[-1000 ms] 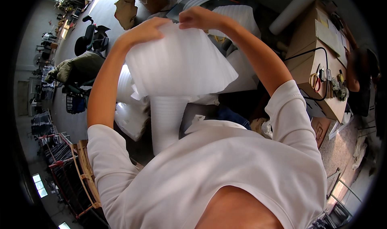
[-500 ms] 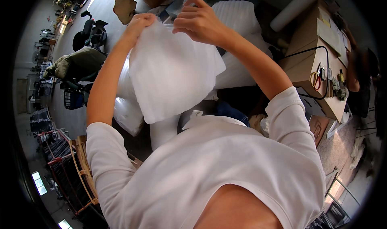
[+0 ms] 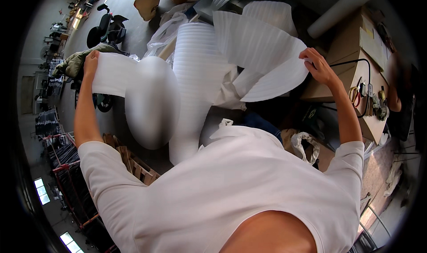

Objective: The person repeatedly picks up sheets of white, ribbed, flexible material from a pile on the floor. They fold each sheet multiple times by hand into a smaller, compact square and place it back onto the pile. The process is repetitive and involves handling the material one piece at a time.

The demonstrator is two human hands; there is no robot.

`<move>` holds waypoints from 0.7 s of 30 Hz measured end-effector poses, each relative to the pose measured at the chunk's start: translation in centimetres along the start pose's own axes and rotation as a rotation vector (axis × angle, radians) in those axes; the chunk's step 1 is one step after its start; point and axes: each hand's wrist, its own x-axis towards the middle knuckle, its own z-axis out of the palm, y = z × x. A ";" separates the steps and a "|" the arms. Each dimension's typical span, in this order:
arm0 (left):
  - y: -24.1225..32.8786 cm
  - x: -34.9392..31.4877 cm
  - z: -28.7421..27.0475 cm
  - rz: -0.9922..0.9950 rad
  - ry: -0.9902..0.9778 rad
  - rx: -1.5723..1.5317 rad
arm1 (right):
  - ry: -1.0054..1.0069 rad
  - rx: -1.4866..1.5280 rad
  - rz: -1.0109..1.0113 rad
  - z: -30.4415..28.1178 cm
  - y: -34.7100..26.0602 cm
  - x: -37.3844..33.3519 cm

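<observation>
My arms are spread wide apart. At the left my left hand [image 3: 91, 62] is closed on the edge of a white foam sheet [image 3: 113, 72], whose blurred, bulging part [image 3: 152, 104] hangs to the right of it. Far to the right, my right hand [image 3: 318, 67] pinches the edge of a ribbed white foam sheet [image 3: 262, 41] that curves down and back toward the middle. Between the two, a long ribbed foam strip [image 3: 193, 66] lies draped toward my body. Whether these foam pieces join cannot be made out.
A cardboard box [image 3: 342, 75] stands at the right with scissors [image 3: 356, 95] on it. Behind it leans a white roll [image 3: 342, 10]. An electric scooter [image 3: 106, 28] stands at the far left, near an olive jacket [image 3: 73, 64]. A wooden pallet [image 3: 138, 164] lies lower left.
My hands were close together at the top with a foam sheet hanging from the left one. They have moved far apart, and each now grips foam; the left sheet is blurred by motion.
</observation>
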 end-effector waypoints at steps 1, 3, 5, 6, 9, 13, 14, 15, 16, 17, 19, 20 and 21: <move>2.0 -0.7 1.2 0.064 0.102 -0.100 | 0.010 0.032 -0.051 -0.3 -0.5 1.2; 7.8 -1.6 2.4 0.170 -0.149 -0.133 | -0.011 0.060 -0.080 -0.2 -2.4 4.3; 14.3 -3.7 4.5 0.211 -0.241 -0.350 | 0.030 0.141 -0.216 0.9 -4.6 7.4; 14.7 -3.8 5.8 0.221 -0.339 -0.354 | 0.059 0.127 -0.265 2.1 -5.7 9.2; 22.3 -6.8 8.5 0.297 -0.492 -0.497 | 0.204 -0.042 -0.226 5.4 -7.8 13.5; 27.9 -10.1 10.5 0.424 -0.593 -0.478 | -0.025 -0.025 -0.201 5.7 -9.7 17.4; 28.5 -10.4 11.0 0.436 -0.602 -0.473 | -0.113 0.011 -0.219 5.2 -10.7 17.7; 29.1 -10.6 11.4 0.430 -0.625 -0.495 | -0.146 0.069 -0.299 5.1 -11.4 17.9; 29.5 -10.7 11.9 0.426 -0.648 -0.517 | -0.178 0.126 -0.378 5.0 -12.1 17.9; 29.9 -11.0 12.4 0.406 -0.671 -0.540 | -0.220 0.191 -0.463 5.5 -12.7 18.1; 31.0 -12.4 12.0 0.563 -0.509 -0.559 | -0.102 0.188 -0.629 6.4 -14.2 17.8; 30.8 -12.6 12.1 0.583 -0.501 -0.576 | -0.044 0.186 -0.721 6.9 -15.3 17.3; 30.9 -12.7 12.1 0.555 -0.531 -0.602 | 0.003 0.190 -0.781 7.5 -16.2 16.9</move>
